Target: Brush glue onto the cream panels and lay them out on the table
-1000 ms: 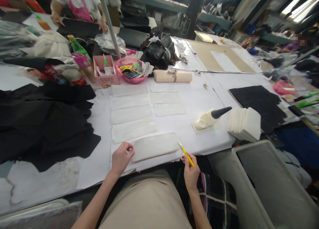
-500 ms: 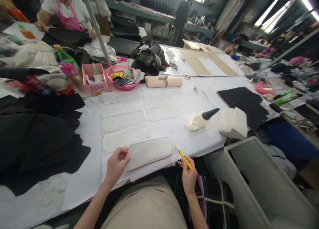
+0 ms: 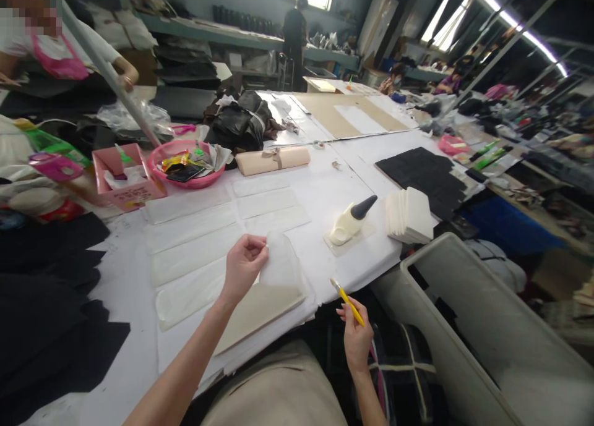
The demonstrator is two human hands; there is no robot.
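My left hand (image 3: 245, 266) pinches the edge of a thin translucent sheet (image 3: 281, 260), which is lifted and curls up off a stack of beige rectangular pieces (image 3: 260, 318). In my right hand (image 3: 357, 336) is a yellow-handled brush (image 3: 349, 303), its pale bristles pointing up and away from me, just off the table's front edge. Several similar translucent sheets (image 3: 195, 257) lie in two columns beyond the stack. To the right, a cream bottle with a black tip (image 3: 348, 223) leans on a small clear sheet.
A stack of white pads (image 3: 409, 214) stands at the table's right edge, beside a large grey bin (image 3: 457, 308). Black cut pieces (image 3: 41, 308) cover the left side. Farther back are a pink basket (image 3: 185, 177), a pink box (image 3: 127, 188) and a tied beige roll (image 3: 273, 159). Other people work behind.
My left hand has moved up and right, peeling the top translucent sheet from the stack's left end. The brush stays in my right hand. The view has turned to the right.
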